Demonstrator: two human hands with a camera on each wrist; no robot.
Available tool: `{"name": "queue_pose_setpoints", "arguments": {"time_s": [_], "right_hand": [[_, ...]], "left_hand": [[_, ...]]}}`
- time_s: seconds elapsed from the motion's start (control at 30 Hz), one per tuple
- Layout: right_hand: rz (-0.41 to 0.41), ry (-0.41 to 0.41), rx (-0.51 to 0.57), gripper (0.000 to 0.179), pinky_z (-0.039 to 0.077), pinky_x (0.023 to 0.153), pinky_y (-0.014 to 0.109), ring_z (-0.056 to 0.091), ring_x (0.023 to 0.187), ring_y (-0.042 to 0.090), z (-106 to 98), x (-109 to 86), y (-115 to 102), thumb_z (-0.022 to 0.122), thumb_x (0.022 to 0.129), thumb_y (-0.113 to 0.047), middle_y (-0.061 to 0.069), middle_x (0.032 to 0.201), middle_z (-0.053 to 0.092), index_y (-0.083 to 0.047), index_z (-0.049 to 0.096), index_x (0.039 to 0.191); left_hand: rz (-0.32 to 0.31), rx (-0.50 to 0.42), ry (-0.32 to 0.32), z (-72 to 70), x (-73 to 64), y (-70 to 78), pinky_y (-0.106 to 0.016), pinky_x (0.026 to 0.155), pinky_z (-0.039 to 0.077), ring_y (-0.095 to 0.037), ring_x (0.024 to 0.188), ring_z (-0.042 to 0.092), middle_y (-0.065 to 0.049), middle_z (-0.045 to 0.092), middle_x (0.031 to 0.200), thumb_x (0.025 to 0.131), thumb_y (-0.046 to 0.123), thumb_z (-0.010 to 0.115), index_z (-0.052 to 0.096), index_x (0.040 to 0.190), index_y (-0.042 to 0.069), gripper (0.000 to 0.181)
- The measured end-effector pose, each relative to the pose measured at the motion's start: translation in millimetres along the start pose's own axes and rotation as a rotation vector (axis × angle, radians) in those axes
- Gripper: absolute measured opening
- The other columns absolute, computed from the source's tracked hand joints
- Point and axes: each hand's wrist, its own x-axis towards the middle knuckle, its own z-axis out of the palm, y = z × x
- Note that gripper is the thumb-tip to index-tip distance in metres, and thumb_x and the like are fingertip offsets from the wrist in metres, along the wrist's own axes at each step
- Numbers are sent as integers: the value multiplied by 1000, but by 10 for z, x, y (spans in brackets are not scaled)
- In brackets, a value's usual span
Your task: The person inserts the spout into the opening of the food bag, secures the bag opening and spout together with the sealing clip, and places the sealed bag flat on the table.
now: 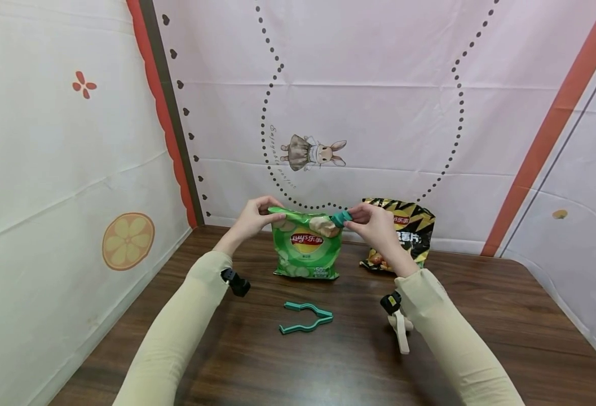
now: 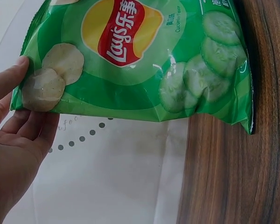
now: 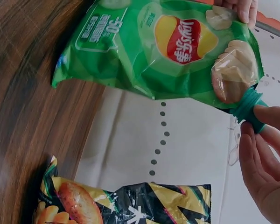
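Note:
A green Lay's chip bag [image 1: 308,251] stands upright on the table, its printed front toward me. My left hand [image 1: 258,217] pinches its upper left corner, thumb on the front and fingers behind, as the left wrist view shows. At the upper right corner, a small teal ridged cap [image 3: 248,108] sits against the bag's edge. My right hand [image 1: 376,225] holds this cap between thumb and fingertips. In front of the bag lies a teal bag clip [image 1: 308,318], its two arms spread apart.
Behind my right hand, a black and yellow chip bag [image 1: 415,228] leans near the back cloth [image 1: 394,129]. A white clip-like piece [image 1: 401,332] lies on the brown wooden table [image 1: 257,361], partly covered by my right wrist. Another cloth [image 1: 64,186] hangs along the left side.

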Motion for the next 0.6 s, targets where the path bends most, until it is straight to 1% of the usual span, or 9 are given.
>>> {"name": "queue_pose_setpoints", "arguments": {"time_s": [0.1, 0.2, 0.27, 0.37, 0.43, 0.6], "right_hand": [[-3, 10, -1, 23, 56, 70, 37, 70, 82, 23, 2, -1, -1, 75, 82, -17, 12, 94, 72, -6, 69, 102], [-9, 19, -3, 23, 56, 71, 37, 71, 82, 23, 2, -4, -9, 75, 82, -16, 13, 94, 72, -5, 69, 101], [-14, 23, -8, 23, 56, 71, 37, 71, 81, 23, 7, -2, -13, 75, 81, -15, 13, 94, 73, -5, 69, 101], [-16, 25, -2, 23, 56, 70, 37, 71, 81, 23, 21, 5, -21, 76, 81, -15, 13, 94, 73, -5, 69, 101], [-11, 28, 7, 24, 56, 70, 37, 71, 81, 23, 36, 13, -24, 76, 81, -16, 13, 93, 73, -5, 69, 101], [19, 27, 41, 24, 56, 69, 38, 71, 81, 24, 58, 13, -40, 75, 82, -18, 13, 94, 73, -7, 69, 102]], "left_hand": [[-3, 6, 4, -5, -1, -11, -38, 73, 53, -42, 90, 62, -13, 68, 92, 87, 8, 68, 64, 103, 0, 18], [-4, 21, 5, -9, 7, -27, -38, 74, 53, -42, 91, 63, -21, 67, 96, 87, 9, 68, 63, 103, 0, 18], [-2, 27, 4, -14, 35, -80, -37, 74, 53, -42, 91, 63, -26, 65, 99, 88, 9, 67, 63, 104, 0, 19], [-2, 29, 7, -25, 77, -172, -35, 73, 53, -42, 90, 63, -31, 63, 102, 88, 10, 67, 63, 105, 0, 21], [-3, 33, 12, -31, 102, -231, -34, 72, 53, -41, 91, 64, -30, 64, 102, 88, 12, 68, 63, 106, 0, 22], [4, 44, 27, -29, 100, -267, -30, 71, 53, -37, 89, 65, -21, 67, 99, 87, 18, 70, 63, 106, 2, 26]]}}
